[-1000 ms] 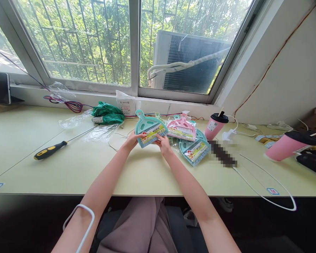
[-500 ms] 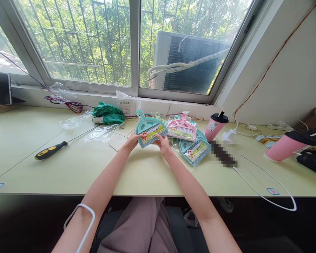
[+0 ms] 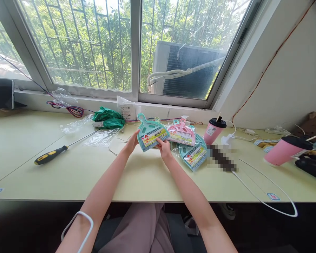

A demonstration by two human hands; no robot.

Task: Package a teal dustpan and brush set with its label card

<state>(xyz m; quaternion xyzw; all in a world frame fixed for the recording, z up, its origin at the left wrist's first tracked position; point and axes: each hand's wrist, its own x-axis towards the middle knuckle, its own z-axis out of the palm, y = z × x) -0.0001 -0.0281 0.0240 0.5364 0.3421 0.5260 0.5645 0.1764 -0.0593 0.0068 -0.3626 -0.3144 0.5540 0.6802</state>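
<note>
Pinch by right hand on lower edge of teal dustpan set, raised above table.
Contact by left hand at left edge; closure indeterminable, fingertips partly hidden. To the right: pink dustpan set, second teal set, pink cup. To the left: green bag, screwdriver.

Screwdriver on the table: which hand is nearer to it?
The left hand. It is to the right of the screwdriver, at the left edge of the teal dustpan. The right hand is farther right, at that dustpan's lower right.
</note>
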